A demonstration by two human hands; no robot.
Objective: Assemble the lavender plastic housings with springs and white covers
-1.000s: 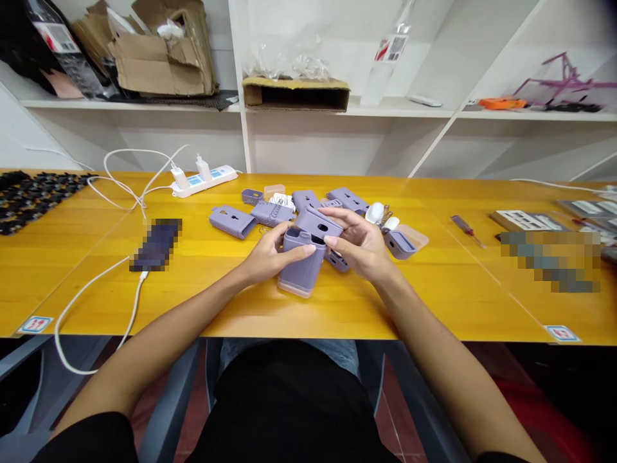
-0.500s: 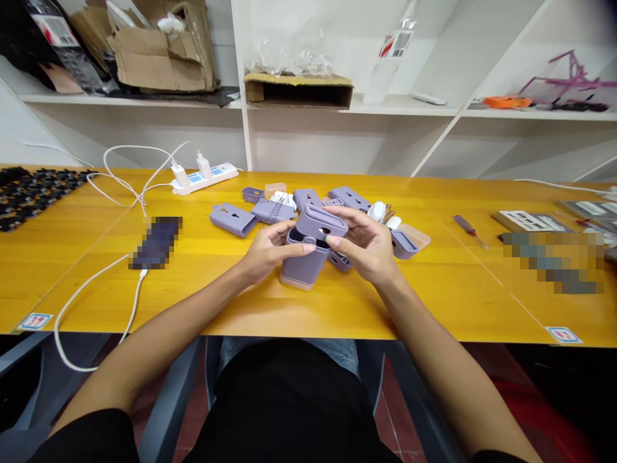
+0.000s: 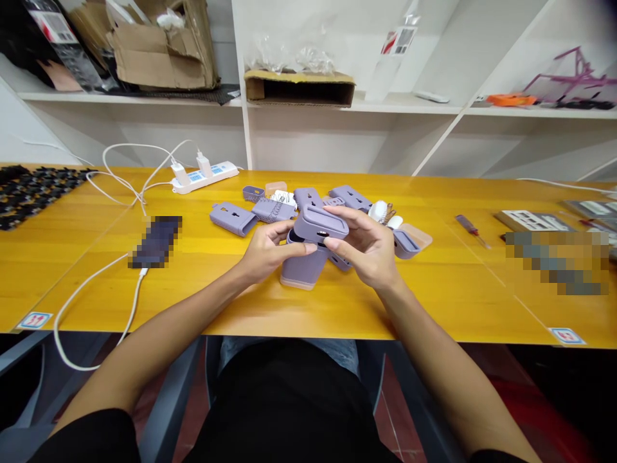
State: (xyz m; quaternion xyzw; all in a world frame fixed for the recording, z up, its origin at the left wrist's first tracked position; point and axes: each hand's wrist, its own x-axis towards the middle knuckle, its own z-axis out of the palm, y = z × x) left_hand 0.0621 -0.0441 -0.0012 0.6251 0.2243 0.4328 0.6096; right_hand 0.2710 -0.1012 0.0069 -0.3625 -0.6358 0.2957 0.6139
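My left hand is wrapped round a ribbed purple plastic housing with a pale base, its thumb across the front near the rim. Above the housing, my right hand grips a purple cap with a small round hole in its front. The cap sits tilted over the housing's top, and a dark gap shows on the left side. Behind my hands lie more purple housings, several thin metal springs and white rounded parts. To the right rests another purple cap beside a pale piece.
A phone on a white cable lies at left, with a white power strip behind it. A screwdriver lies at right. Black parts cover the far left. White shelves hold cardboard boxes and bottles.
The purple cap has shifted slightly down and left over the housing, covering more of its opening. My right hand moved with it; my left hand stays nearly still.
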